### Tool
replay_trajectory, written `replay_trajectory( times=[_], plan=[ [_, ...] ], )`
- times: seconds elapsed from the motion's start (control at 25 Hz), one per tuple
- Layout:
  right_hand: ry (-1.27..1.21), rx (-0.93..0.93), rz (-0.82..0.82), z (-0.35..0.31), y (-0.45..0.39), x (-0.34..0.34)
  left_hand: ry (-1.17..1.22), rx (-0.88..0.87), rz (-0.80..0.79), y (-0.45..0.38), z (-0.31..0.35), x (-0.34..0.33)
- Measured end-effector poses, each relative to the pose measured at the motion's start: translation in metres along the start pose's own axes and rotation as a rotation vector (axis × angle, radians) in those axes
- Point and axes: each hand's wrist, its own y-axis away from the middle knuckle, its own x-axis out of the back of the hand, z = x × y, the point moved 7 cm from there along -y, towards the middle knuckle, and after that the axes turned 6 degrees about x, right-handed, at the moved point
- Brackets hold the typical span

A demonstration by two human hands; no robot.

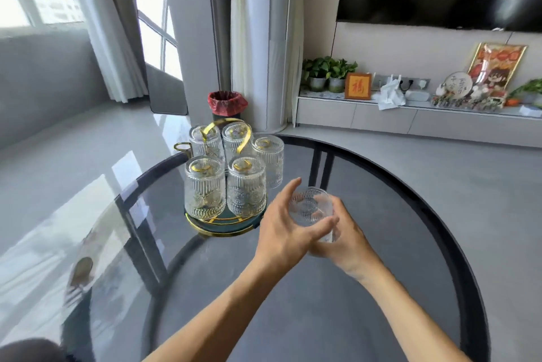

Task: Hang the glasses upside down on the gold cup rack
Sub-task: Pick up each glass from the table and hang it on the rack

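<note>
The gold cup rack [223,226] with a dark green round base and a curled gold handle stands on the far left part of the round glass table. Several ribbed clear glasses hang on it upside down, among them a front-left glass [204,188] and a front-right glass [247,187]. One gold peg [182,147] at the rack's back left is bare. To the right of the rack, both hands hold a loose ribbed glass [311,207] with its mouth toward me. My left hand [283,229] wraps its left side. My right hand [343,240] grips it from the right and below.
The dark glass table [322,317] has a black rim and black legs showing through. Beyond it stand a bin with a red bag [227,103], a white column, and a low cabinet [410,118] with plants and ornaments. Grey floor surrounds the table.
</note>
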Motion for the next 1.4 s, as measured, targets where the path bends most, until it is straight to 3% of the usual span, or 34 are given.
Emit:
replay_trajectory(
  times=[0.24,0.36,0.48,0.68,0.8,0.96,1.4],
  plan=[
    [-0.34,0.098,-0.094,-0.093,-0.02,-0.042,0.172,-0.171,0.15,0.0,0.077,0.11],
    [-0.574,0.071,-0.092,-0.116,-0.029,-0.068,0.27,-0.174,0.145,0.0,0.086,0.143],
    [-0.604,0.073,-0.013,-0.145,-0.046,-0.081,0.436,-0.137,0.17,-0.002,0.076,0.17],
    [-0.218,0.12,0.107,-0.203,-0.094,-0.101,0.552,-0.071,0.215,-0.012,0.052,0.213],
    [0.164,0.249,0.163,-0.232,-0.118,-0.119,0.399,-0.034,0.337,-0.02,0.029,0.245],
    [0.66,0.375,0.099,-0.241,-0.139,-0.152,0.206,0.022,0.434,-0.025,-0.012,0.277],
    [0.976,0.378,-0.093,-0.199,-0.168,-0.191,0.046,0.018,0.395,-0.019,-0.045,0.272]
  ],
)
